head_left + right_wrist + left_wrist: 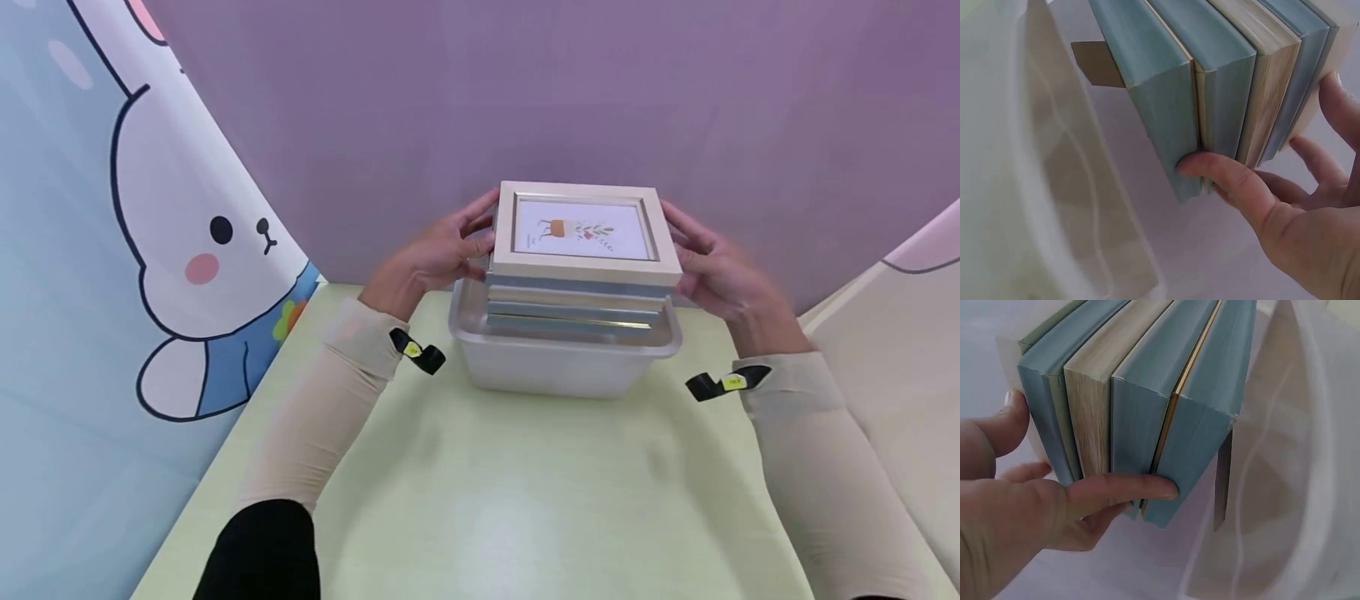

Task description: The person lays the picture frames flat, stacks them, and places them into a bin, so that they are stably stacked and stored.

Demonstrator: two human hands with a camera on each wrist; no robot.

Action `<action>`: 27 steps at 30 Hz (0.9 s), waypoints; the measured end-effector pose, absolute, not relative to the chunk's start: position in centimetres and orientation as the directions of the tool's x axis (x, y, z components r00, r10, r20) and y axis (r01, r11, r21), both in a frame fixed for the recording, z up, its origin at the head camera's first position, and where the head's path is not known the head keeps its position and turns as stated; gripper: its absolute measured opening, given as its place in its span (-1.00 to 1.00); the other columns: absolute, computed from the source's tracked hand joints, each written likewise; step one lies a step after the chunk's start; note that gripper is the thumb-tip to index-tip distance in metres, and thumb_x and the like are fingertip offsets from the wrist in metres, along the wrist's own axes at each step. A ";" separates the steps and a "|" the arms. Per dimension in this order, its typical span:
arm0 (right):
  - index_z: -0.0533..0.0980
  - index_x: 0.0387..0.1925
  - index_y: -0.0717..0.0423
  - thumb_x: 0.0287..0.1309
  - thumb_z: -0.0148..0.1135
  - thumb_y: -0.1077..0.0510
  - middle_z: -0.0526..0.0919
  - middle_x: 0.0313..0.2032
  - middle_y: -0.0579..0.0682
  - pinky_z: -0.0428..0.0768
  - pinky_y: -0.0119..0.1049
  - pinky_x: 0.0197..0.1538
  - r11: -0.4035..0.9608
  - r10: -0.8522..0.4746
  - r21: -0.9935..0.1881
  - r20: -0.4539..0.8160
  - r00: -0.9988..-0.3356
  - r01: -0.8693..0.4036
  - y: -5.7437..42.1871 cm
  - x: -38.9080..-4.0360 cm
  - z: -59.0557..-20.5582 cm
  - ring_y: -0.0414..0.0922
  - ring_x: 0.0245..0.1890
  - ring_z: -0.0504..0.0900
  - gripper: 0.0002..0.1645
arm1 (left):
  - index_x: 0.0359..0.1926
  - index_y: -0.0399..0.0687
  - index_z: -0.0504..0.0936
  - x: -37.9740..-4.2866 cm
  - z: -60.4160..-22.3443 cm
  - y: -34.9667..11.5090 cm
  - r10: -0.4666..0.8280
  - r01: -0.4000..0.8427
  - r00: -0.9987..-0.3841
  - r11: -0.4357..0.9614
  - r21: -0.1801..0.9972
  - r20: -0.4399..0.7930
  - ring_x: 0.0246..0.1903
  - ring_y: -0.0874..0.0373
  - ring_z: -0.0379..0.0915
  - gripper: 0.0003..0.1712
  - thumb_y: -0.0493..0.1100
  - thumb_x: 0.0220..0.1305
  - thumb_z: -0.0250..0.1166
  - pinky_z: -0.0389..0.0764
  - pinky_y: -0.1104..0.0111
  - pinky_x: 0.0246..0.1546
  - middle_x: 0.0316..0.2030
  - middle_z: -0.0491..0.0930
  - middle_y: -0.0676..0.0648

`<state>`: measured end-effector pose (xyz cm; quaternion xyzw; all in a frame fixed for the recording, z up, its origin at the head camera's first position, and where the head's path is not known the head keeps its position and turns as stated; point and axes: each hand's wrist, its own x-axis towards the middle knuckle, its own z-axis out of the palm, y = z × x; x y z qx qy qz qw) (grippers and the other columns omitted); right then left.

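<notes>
Both hands hold a stack of several picture frames by its two ends, with its lower part inside the mouth of a white plastic bin (pixel 555 362). On top lies a cream picture frame (pixel 585 265) showing a small animal-and-plant print. Blue frames (pixel 1141 419) and a wood-grained frame (pixel 1088 425) appear below it in the left wrist view. My left hand (pixel 446 250) grips the left end, digits spread across the frame edges. At the opposite end, my right hand (pixel 712 267) grips likewise. A dark flap (pixel 1097 62) sticks out from the bottom frame.
The bin stands on a pale green tabletop (pixel 510 492), close to the purple backdrop (pixel 600 92). At the left hangs a blue cloth with a cartoon rabbit (pixel 202 242). A pale panel (pixel 900 350) borders the right side.
</notes>
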<state>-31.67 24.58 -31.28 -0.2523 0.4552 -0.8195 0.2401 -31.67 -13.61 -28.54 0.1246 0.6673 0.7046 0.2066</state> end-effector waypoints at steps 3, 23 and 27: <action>0.00 0.62 -0.17 0.46 -0.08 0.44 0.55 0.33 -0.16 0.77 -0.23 -0.10 -0.427 -0.590 -0.891 0.147 -0.794 0.153 24.5 -32.1 -32.8 -0.09 0.01 0.75 -0.14 | 0.59 0.52 0.03 -32.7 -30.4 -13.5 0.459 -0.152 -0.881 -0.042 0.987 -0.116 0.54 -0.07 0.04 -0.15 -0.28 0.48 0.08 0.44 -0.24 0.28 0.64 -0.11 -0.03; -0.07 0.63 -0.23 0.52 -0.06 0.29 0.30 0.51 -0.18 0.61 -0.19 0.01 -0.320 -0.490 -0.914 -0.064 -0.869 0.248 22.8 -33.1 -36.3 -0.14 -0.08 0.76 -0.17 | 0.60 0.51 0.00 -35.0 -36.5 -13.9 0.466 -0.151 -0.879 -0.066 0.986 -0.104 0.58 -0.09 -0.07 -0.11 -0.31 0.48 0.09 0.25 -0.33 0.38 0.65 -0.16 -0.04; -0.04 0.62 -0.30 0.56 -0.14 0.25 0.71 0.12 -0.20 0.52 -0.19 -0.05 -0.329 -0.449 -0.891 -0.144 -0.882 0.313 21.9 -32.9 -36.0 -0.15 -0.12 0.73 -0.23 | 0.59 0.54 0.02 -35.1 -36.8 -13.2 0.411 -0.200 -0.899 -0.082 0.976 -0.150 0.51 -0.09 0.07 -0.22 -0.27 0.56 -0.03 0.30 -0.27 0.37 0.63 -0.08 0.00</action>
